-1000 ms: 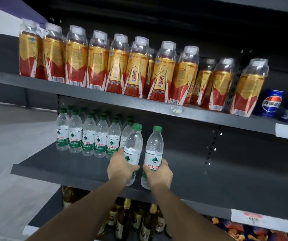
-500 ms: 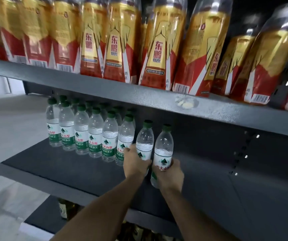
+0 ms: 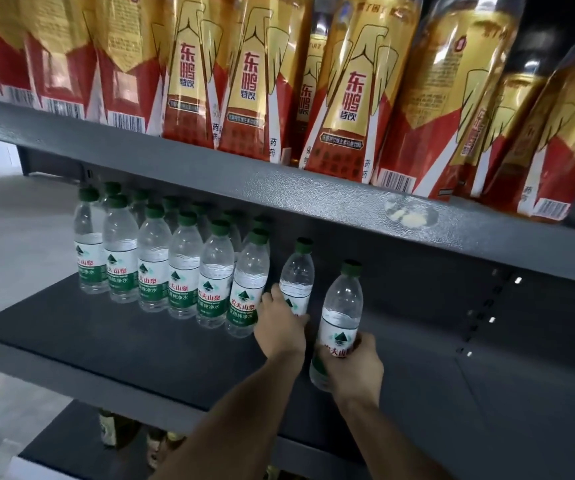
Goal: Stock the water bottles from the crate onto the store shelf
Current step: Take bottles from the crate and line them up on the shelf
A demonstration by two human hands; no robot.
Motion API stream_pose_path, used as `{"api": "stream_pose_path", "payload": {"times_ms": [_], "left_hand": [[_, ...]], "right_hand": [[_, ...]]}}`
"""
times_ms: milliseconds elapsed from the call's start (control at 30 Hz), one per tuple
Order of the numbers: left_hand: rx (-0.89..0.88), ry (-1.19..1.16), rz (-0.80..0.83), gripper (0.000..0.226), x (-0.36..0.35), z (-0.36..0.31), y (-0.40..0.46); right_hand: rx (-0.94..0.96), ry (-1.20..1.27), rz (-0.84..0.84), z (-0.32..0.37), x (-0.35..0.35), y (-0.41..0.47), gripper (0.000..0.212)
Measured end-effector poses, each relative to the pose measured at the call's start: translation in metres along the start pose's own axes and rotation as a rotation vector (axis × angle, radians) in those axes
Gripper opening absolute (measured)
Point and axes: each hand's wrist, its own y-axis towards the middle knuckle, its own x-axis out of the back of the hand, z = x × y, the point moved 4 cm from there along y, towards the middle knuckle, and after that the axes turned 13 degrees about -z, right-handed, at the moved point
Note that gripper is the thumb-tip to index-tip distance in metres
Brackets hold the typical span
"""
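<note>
My left hand point(image 3: 281, 329) grips a clear water bottle point(image 3: 297, 275) with a green cap, upright and set deep on the dark shelf point(image 3: 133, 348), just right of the standing rows. My right hand point(image 3: 353, 367) holds a second water bottle point(image 3: 341, 306) by its lower half, upright and nearer the front, to the right of the first. Several matching water bottles point(image 3: 182, 265) with green and white labels stand in rows on the shelf's left half. The crate is out of view.
The shelf above point(image 3: 279, 188) carries a row of tall gold and red drink bottles point(image 3: 345, 84) and overhangs the water bottles closely. Bare shelf floor lies to the right of my hands. Brown glass bottles point(image 3: 119, 427) stand on the shelf below. Grey floor lies at left.
Both hands pushed the two bottles deeper into the shelf. The left bottle now sits farther back than the right one. The camera moved closer to the shelf.
</note>
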Motion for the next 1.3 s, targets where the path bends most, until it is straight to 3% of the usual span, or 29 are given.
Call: {"api": "stream_pose_path", "payload": {"times_ms": [267, 567, 833, 1133, 1200, 1300], "left_hand": [[-0.004, -0.104, 0.014, 0.065, -0.019, 0.001, 0.013], [0.004, -0.105, 0.002, 0.072, -0.032, 0.0, 0.023], [0.031, -0.125, -0.046, 0.052, -0.033, -0.001, 0.025], [-0.067, -0.1, 0.08, 0.076, -0.026, 0.01, 0.003], [-0.111, -0.085, 0.115, 0.065, -0.021, 0.019, -0.008], [-0.173, -0.013, 0.169, 0.029, -0.008, 0.032, -0.007]], "right_hand": [[0.04, -0.003, 0.023, 0.004, -0.028, 0.008, 0.049], [0.016, 0.031, 0.027, 0.004, -0.038, 0.017, 0.051], [0.017, 0.037, 0.049, 0.006, -0.036, 0.017, 0.049], [0.038, 0.02, 0.061, 0.007, -0.038, 0.014, 0.055], [0.031, 0.015, 0.056, 0.011, -0.043, 0.011, 0.055], [0.034, -0.025, 0.105, 0.019, -0.057, 0.003, 0.057]]}}
